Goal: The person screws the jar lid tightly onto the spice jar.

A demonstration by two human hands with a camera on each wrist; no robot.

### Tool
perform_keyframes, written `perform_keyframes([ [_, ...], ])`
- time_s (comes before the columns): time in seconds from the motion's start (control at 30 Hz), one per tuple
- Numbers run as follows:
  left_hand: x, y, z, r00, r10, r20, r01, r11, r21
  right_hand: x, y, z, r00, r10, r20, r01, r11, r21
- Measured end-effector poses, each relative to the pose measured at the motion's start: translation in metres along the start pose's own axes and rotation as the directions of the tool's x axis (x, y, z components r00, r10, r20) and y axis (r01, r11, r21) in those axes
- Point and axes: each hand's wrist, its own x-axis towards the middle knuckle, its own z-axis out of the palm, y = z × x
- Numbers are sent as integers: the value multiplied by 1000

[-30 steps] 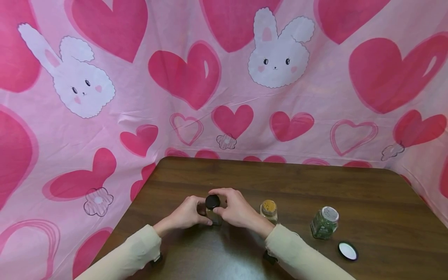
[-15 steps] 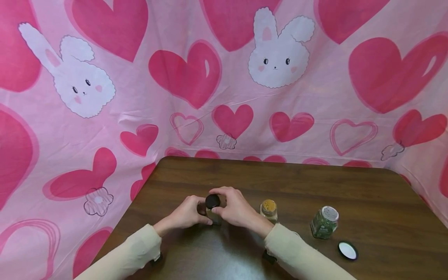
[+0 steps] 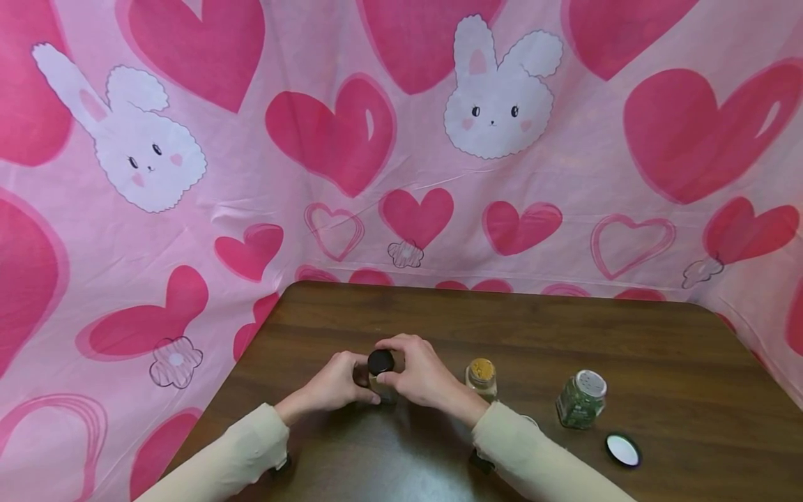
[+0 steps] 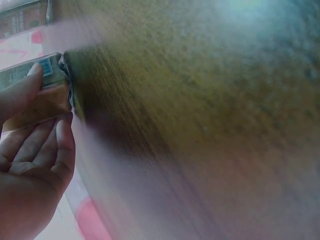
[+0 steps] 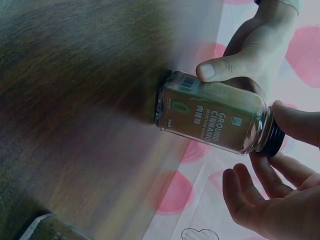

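Observation:
A clear glass jar of ground cinnamon stands upright on the wooden table, its brown powder and label showing in the right wrist view. My left hand grips the jar's body low down, thumb on one side and fingers on the other, as the left wrist view also shows. On top sits a black lid, still on the jar's neck. My right hand pinches this lid between thumb and fingers, with the other fingers spread loosely beside it in the right wrist view.
Right of my hands stands an uncapped jar of yellow powder, partly behind my right wrist. Farther right are a jar of green herbs with a perforated shaker top and a loose black lid, white inside up. Pink heart-print cloth hangs behind the table.
My right thumb has slid slightly left along the near side of the lid. The left hand and the jar stay in place.

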Motion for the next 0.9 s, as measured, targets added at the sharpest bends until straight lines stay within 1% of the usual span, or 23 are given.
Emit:
perform_keyframes([
  [0.17, 0, -2, -1, 1000, 0, 8, 0, 1000, 15, 0, 1, 1, 1000, 0, -11, 0, 1000, -8],
  [0.43, 0, -1, -1, 1000, -5, 11, 4, 1000, 8, 1, 1, 3, 1000, -19, -21, 18, 1000, -23],
  [0.67, 1, -2, 1, 1000, -13, 3, 13, 1000, 8, 2, 0, 4, 999, -19, -30, 18, 999, -42],
  [0.9, 2, -1, 3, 1000, -14, -4, 14, 1000, -6, 4, -1, 5, 997, -63, -54, 59, 996, -71],
])
